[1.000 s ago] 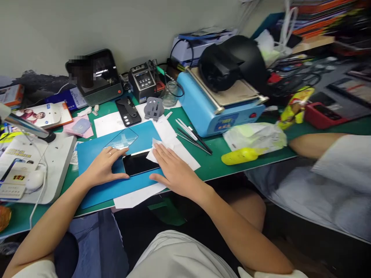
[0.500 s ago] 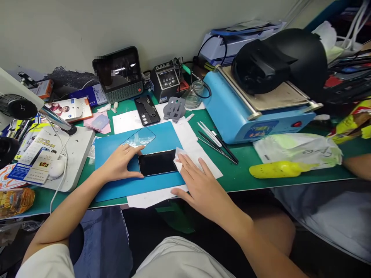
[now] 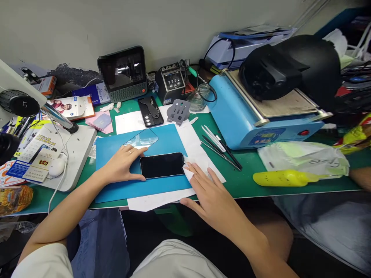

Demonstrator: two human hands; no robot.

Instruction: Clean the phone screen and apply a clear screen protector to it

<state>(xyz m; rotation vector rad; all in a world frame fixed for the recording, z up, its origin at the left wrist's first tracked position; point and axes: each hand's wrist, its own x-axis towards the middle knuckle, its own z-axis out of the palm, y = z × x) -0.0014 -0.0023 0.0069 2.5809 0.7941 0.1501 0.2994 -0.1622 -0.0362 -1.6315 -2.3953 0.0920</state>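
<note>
A smartphone [image 3: 162,165] with a dark screen lies face up on the blue mat [image 3: 111,193]. My left hand [image 3: 123,165] steadies its left end, thumb at the near corner and index finger at the far one. Under the fingertips of my right hand [image 3: 213,195], a white wipe [image 3: 188,173] is pressed at the phone's right end, the thumb held apart from it. Just beyond the phone lies a thin clear sheet with a dark outline [image 3: 145,138], partly covered by my left hand.
Behind the mat are a black phone case [image 3: 150,112] and a grey stand [image 3: 178,112]. Tweezers and pen-like tools [image 3: 220,146] lie to the right, before a blue machine [image 3: 232,112]. A yellow bottle [image 3: 279,178] is near the edge. Another person's arm [image 3: 361,177] shows far right.
My right hand and the wipe have slid right, from over the screen's right part to the phone's end, uncovering more screen. My left hand keeps its place on the phone. The view has shifted slightly.
</note>
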